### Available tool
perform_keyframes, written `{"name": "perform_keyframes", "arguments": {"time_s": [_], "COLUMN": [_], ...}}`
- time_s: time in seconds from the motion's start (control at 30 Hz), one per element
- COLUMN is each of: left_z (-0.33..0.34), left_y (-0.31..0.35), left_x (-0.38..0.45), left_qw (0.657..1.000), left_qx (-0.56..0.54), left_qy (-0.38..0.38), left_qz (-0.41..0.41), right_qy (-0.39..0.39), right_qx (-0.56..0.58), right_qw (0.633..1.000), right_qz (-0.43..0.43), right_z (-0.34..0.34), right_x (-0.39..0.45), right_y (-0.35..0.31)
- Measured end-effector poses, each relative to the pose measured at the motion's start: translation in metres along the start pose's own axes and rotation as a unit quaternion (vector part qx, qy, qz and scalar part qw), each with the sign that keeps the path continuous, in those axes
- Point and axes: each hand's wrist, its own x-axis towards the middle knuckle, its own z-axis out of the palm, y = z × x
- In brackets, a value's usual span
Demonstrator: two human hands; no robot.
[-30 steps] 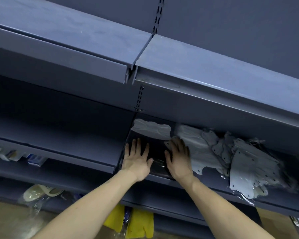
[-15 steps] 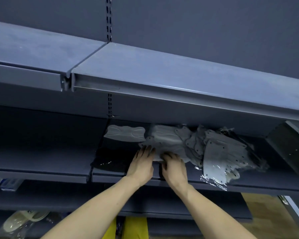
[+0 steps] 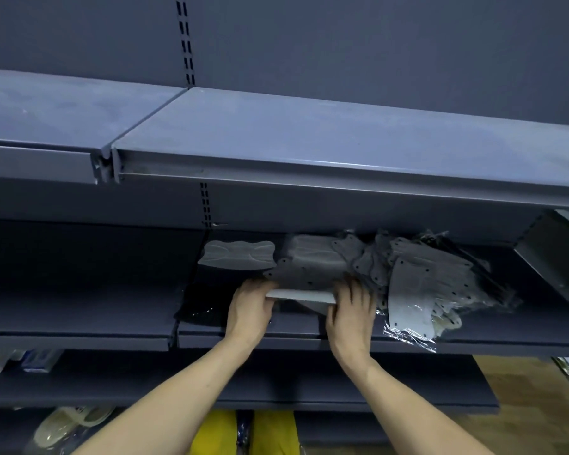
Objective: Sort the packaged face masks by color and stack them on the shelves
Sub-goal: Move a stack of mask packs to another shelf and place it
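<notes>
Head view: only camera, looking up into grey shelving.
Left hand: the left hand (image 3: pixel 248 311) curled its fingers (image 3: pixel 260 287) round the left end of a white mask stack (image 3: pixel 301 295), thumb beneath, as far as could be seen.
Right hand: the right hand (image 3: pixel 350 315) gripped the right end of the same stack, its fingers (image 3: pixel 353 289) bent over the top edge; holding both ends likely kept the packets squared and stopped them sliding apart.
Stack position: between the two sets of fingers, at the front of the middle shelf (image 3: pixel 506 336), whether raised off it or resting could not be told.
Beyond the fingers: a single white mask (image 3: pixel 239 256) lay flat toward the back wall, apart from the stack.
Right of the fingers: a loose heap of white packets (image 3: pixel 418 284) sprawled just beside the right hand, some overhanging the shelf edge, apparently unsorted.
Left of the fingers: black packets (image 3: pixel 201 310) lay just beside the left hand, seemingly a separate colour group.
Judgement: white masks were being gathered into one pile next to the black.
</notes>
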Motion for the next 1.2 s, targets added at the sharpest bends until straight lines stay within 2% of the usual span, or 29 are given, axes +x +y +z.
{"name": "perform_keyframes", "arguments": {"time_s": [0.1, 0.17, 0.27, 0.37, 0.43, 0.5, 0.63, 0.83, 0.93, 1.03, 1.13, 1.2], "left_z": [-0.005, -0.007, -0.008, -0.011, -0.014, -0.015, -0.011, -0.006, -0.007, -0.010, -0.016, -0.018], "left_y": [-0.002, 0.001, 0.003, 0.003, 0.006, 0.010, 0.012, 0.010, 0.006, -0.001, -0.005, -0.005], "left_x": [-0.001, -0.002, -0.003, -0.003, -0.003, -0.003, -0.002, -0.001, -0.002, 0.001, 0.005, 0.007], "left_qw": [0.997, 0.994, 0.991, 0.987, 0.985, 0.986, 0.993, 0.996, 0.997, 0.997, 0.999, 0.996], "left_qx": [-0.045, -0.063, -0.040, -0.007, 0.002, 0.003, -0.003, -0.042, -0.054, -0.050, 0.015, 0.085], "left_qy": [-0.018, -0.033, -0.034, -0.037, -0.041, -0.040, -0.050, -0.011, 0.009, 0.014, 0.033, 0.004], "left_qz": [-0.052, -0.080, -0.120, -0.158, -0.169, -0.165, -0.110, -0.082, -0.055, -0.064, -0.033, -0.008], "right_qy": [0.049, 0.062, 0.022, -0.060, -0.101, -0.108, -0.127, -0.176, -0.164, -0.150, -0.161, -0.172], "right_qx": [0.016, 0.027, 0.006, -0.014, -0.007, 0.015, 0.041, 0.044, 0.035, 0.013, -0.029, -0.037], "right_qw": [0.998, 0.998, 0.996, 0.978, 0.967, 0.963, 0.965, 0.976, 0.981, 0.982, 0.980, 0.978], "right_qz": [0.032, 0.011, -0.090, -0.201, -0.232, -0.245, -0.226, -0.117, -0.099, -0.112, -0.117, -0.114], "right_z": [-0.002, -0.003, -0.002, 0.002, 0.003, 0.003, 0.004, 0.004, 0.002, 0.003, 0.009, 0.010], "right_x": [0.008, 0.008, 0.005, 0.001, -0.003, -0.006, -0.008, -0.005, -0.003, 0.005, 0.012, 0.018], "right_y": [-0.010, -0.015, -0.014, -0.012, -0.013, -0.012, -0.005, 0.003, -0.003, -0.016, -0.029, -0.039]}}
